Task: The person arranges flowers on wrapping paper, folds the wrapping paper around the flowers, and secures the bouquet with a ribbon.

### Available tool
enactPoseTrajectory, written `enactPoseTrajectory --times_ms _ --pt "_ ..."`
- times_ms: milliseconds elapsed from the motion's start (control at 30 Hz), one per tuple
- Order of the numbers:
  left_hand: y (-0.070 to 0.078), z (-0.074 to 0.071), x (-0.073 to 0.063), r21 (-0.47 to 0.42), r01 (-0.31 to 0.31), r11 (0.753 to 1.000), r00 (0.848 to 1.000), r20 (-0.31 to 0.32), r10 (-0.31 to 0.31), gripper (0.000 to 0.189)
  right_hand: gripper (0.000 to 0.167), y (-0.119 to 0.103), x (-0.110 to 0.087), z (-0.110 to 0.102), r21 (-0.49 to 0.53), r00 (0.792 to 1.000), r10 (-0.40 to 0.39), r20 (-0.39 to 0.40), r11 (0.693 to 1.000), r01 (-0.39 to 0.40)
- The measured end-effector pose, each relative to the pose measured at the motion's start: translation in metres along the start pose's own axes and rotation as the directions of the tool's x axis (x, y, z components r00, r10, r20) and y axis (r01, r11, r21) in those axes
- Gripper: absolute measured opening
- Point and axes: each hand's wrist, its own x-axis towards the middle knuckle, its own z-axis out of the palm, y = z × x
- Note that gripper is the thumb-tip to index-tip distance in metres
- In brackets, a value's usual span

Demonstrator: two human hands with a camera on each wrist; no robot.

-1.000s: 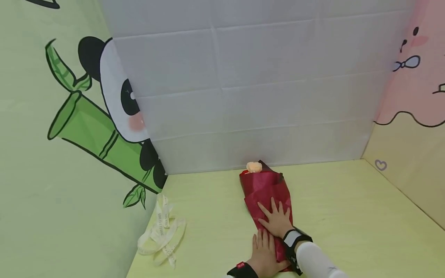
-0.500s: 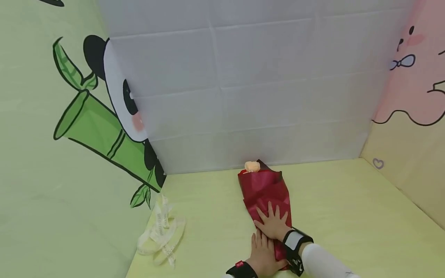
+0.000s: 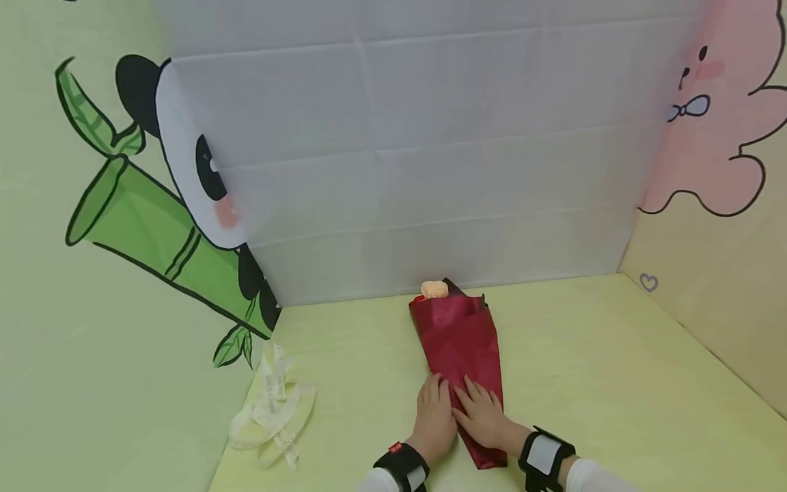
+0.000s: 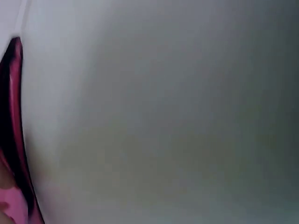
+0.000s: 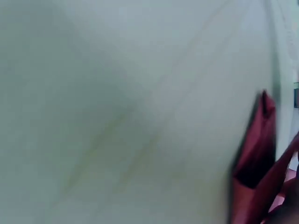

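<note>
A bouquet wrapped in dark red paper [image 3: 464, 338] lies on the table, its wide end toward the back. A peach-coloured flower [image 3: 434, 289] shows at its top, with a bit of red beside it. Along the left edge of the wrap's lower half rests my left hand [image 3: 435, 420], fingers extended forward. My right hand [image 3: 486, 417] lies on top of the wrap with spread fingers, its fingertips pointing toward the left hand. Only an edge of the red wrapping [image 4: 16, 102] appears in the left wrist view. Folded red paper [image 5: 257, 154] fills the right side of the right wrist view.
A loose pile of cream printed ribbon [image 3: 273, 410] lies at the table's left edge. Behind the bouquet stands a white fabric backdrop [image 3: 430, 171]. A panda-and-bamboo wall covering [image 3: 141, 219] is on the left, a pink cartoon one [image 3: 695, 150] on the right.
The right hand has slid down the wrap, nearer me, and its wrist has swung to the right. My left hand has moved forward and left, along the bouquet's edge. The head view has shifted slightly.
</note>
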Motion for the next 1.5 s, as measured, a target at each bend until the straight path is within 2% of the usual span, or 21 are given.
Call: enactPoseTrajectory --times_ms 100,200,333,433,633,767,933,1033,1200,1333,1500 --pt "-0.010 0.007 0.017 0.116 -0.030 0.993 1.000 0.000 0.030 0.052 0.063 0.011 -0.001 0.006 -0.089 0.999 -0.037 0.019 0.995 0.038" --pt "-0.014 0.011 0.035 0.179 -0.024 0.984 0.999 0.034 0.019 0.058 0.069 0.020 -0.001 0.010 -0.105 0.998 -0.047 0.041 0.993 0.052" --pt "-0.007 0.011 0.056 0.121 0.044 0.992 0.991 0.123 -0.058 0.065 0.070 0.019 -0.005 0.009 -0.085 0.996 -0.035 0.085 0.995 0.043" --pt "0.001 0.013 0.064 0.077 0.099 0.992 0.978 0.176 -0.112 0.067 0.075 0.015 -0.011 0.012 -0.092 0.991 -0.048 0.125 0.994 0.059" --pt "0.006 0.023 0.059 0.078 0.159 0.984 0.966 0.195 -0.172 0.068 0.080 0.007 -0.021 0.020 -0.062 0.981 -0.082 0.178 0.994 0.095" --pt "0.005 0.024 0.057 0.052 0.179 0.983 0.967 0.175 -0.185 0.067 0.081 0.004 -0.023 0.018 -0.060 0.981 -0.080 0.177 0.994 0.092" --pt "0.003 0.023 0.061 0.000 0.198 0.980 0.960 0.201 -0.194 0.070 0.084 0.004 -0.024 0.017 -0.044 0.978 -0.068 0.199 0.996 0.078" --pt "0.000 0.025 0.063 -0.002 0.202 0.979 0.955 0.223 -0.196 0.070 0.085 0.004 -0.025 0.017 -0.036 0.975 -0.059 0.213 0.997 0.068" --pt "-0.005 0.025 0.066 -0.005 0.192 0.981 0.956 0.225 -0.186 0.069 0.087 0.004 -0.025 0.019 -0.044 0.980 -0.077 0.181 0.995 0.087" --pt "-0.010 0.020 0.062 -0.032 0.181 0.983 0.960 0.224 -0.169 0.063 0.088 0.005 -0.024 0.021 -0.046 0.984 -0.071 0.165 0.996 0.079" --pt "-0.012 0.007 0.056 -0.063 0.138 0.988 0.975 0.186 -0.124 0.058 0.081 0.011 -0.022 0.022 -0.040 0.987 -0.046 0.154 0.998 0.053"
